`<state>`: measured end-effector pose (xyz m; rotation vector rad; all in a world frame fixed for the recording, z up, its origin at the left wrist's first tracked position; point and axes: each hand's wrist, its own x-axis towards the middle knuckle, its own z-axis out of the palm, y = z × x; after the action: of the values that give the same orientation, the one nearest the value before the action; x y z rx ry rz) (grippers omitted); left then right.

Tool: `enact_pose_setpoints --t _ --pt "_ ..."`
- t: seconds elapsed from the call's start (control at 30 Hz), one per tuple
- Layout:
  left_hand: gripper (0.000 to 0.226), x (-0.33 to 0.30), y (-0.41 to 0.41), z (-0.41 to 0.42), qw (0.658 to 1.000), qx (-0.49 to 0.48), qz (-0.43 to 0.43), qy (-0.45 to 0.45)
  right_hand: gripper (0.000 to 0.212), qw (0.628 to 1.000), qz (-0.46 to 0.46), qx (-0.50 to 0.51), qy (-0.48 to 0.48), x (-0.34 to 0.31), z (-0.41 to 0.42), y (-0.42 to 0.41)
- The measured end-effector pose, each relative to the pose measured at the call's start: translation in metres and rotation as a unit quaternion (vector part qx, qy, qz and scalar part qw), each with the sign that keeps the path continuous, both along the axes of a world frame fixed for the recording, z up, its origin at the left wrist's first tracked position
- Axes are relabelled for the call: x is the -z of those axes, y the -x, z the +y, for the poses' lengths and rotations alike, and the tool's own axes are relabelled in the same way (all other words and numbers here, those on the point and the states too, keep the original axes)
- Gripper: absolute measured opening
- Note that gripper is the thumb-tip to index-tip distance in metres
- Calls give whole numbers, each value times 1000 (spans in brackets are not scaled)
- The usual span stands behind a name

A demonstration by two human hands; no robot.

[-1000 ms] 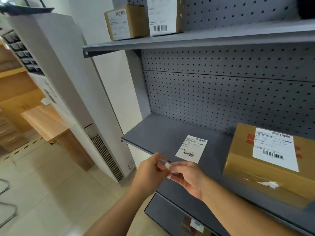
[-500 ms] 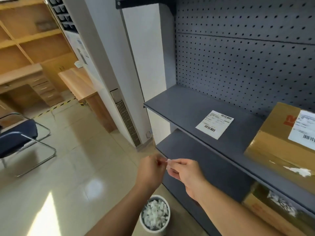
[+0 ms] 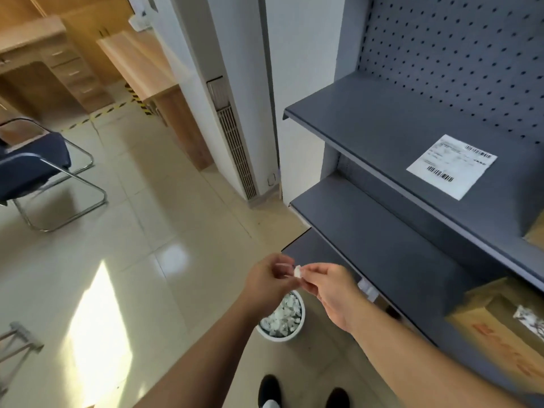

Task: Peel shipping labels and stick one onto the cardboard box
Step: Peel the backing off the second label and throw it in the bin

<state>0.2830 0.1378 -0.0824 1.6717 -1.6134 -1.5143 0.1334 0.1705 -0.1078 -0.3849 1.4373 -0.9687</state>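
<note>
1. Two hands, meeting above the floor in front of the shelving: left hand (image 3: 269, 276) and right hand (image 3: 329, 285), fingertips nearly touching.
2. One small white scrap (image 3: 297, 271), pinched between thumb and forefinger of the right hand; left-hand fingers curled beside it, probably sharing the grip, though blur leaves contact unclear.
3. One loose shipping label (image 3: 452, 166), flat on the upper grey shelf (image 3: 368, 119), printed face up; long axis running from near-left to far-right, parallel to neither shelf edge; two barcodes visible, one along the far edge and one near the front.
4. One cardboard box (image 3: 500, 331) on a lower shelf at right, red lettering on its side, torn white residue on top; long axis slanting toward the lower right. One further brown corner (image 3: 535, 234) at the right edge of the upper shelf.
5. One round white bin (image 3: 281, 319) on the floor, directly below the hands, filled with crumpled white scraps.
6. Two dark shoes (image 3: 269, 388) at bottom centre.
7. One blue chair (image 3: 32, 169) at left.
</note>
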Motion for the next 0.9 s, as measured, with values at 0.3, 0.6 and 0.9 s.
enact_pose_setpoints --t 0.3,0.6,0.9 --pt "19 114 -27 0 994 -24 -108 21 13 987 119 -109 -29 90 -8 -38" --pt "13 239 -67 -15 977 -70 -197 -37 20 955 292 -47 -24 191 -12 -6" --pt "25 319 -76 -20 979 -81 -170 -80 20 960 273 -66 -17 259 -3 -22"
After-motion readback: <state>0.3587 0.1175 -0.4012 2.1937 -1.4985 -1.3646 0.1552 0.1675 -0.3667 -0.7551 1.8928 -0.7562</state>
